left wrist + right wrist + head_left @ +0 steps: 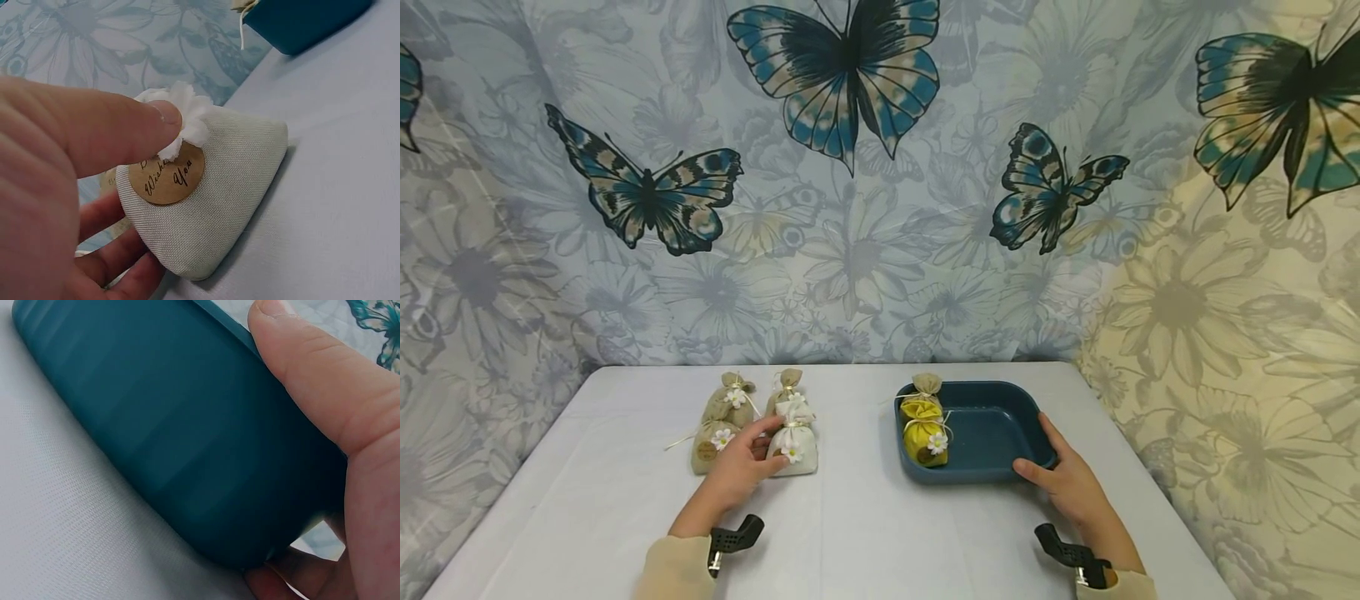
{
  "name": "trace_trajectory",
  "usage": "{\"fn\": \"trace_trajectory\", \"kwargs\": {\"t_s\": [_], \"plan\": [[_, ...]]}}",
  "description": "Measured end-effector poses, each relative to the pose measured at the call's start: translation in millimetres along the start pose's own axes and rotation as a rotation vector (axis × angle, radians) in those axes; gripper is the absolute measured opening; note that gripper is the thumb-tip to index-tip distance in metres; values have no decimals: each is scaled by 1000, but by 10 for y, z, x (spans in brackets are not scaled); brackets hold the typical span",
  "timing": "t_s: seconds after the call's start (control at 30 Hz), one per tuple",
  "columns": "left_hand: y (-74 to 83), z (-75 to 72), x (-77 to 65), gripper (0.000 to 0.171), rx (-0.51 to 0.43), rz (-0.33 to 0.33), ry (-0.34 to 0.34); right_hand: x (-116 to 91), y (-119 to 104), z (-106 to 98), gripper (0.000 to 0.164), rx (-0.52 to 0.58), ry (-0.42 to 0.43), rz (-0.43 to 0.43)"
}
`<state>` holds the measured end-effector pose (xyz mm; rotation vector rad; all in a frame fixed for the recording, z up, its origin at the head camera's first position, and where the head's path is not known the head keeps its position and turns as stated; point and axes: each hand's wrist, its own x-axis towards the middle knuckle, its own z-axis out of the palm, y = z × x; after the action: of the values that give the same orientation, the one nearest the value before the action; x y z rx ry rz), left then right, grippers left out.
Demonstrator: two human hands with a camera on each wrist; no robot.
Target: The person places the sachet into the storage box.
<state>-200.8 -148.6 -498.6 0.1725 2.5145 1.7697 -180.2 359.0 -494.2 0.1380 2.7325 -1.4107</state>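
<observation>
My left hand (737, 471) holds a white drawstring pouch (803, 446) from its left side. In the left wrist view, the thumb lies over the white cloth flower of that pouch (240, 181), above a round brown label with writing, and the other fingers curl around its left edge. My right hand (1071, 479) grips the near right corner of a dark blue rectangular tray (970, 477), thumb at the rim. In the right wrist view its fingers reach under the corner of the tray (156, 412). A yellow pouch (917, 437) and a beige pouch (927, 383) lie at the tray's left end.
To the left lie two beige pouches (706, 450) with white flowers, one behind the other. Another beige pouch (790, 380) shows behind the white one. A white cloth covers the table (865, 533); a butterfly-patterned backdrop (865, 275) rises along its far edge.
</observation>
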Motion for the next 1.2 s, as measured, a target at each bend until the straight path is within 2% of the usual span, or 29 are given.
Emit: {"fn": "trace_trajectory", "kwargs": {"t_s": [0.1, 0.23, 0.37, 0.67, 0.77, 0.87, 1.0, 1.13, 1.2], "plan": [[-15, 18, -4, 49, 23, -14, 21, 2, 1, 1, 109, -1, 0, -13], [-34, 31, -9, 42, 67, 20, 27, 0, -3, -3, 108, 12, -2, -23], [-49, 43, -3, 42, 99, 82, 18, -7, -8, -7, 108, 28, -6, -19], [-70, 40, 2, 48, 112, 148, -29, -8, 5, -3, 107, 38, -9, -25], [-56, 42, -4, 45, 163, 144, -41, -9, 5, -2, 107, 38, -11, -23], [-42, 45, -17, 41, 207, 112, -41, -7, 6, -1, 108, 32, -11, -15], [-42, 47, -33, 38, 207, 103, -47, -2, 9, 1, 108, 27, -8, -16], [-44, 51, -44, 46, 197, 112, -51, 3, 12, 1, 108, 33, -5, -23], [-46, 55, -46, 53, 226, 117, -54, 5, 15, -1, 108, 29, -5, -21]]}}
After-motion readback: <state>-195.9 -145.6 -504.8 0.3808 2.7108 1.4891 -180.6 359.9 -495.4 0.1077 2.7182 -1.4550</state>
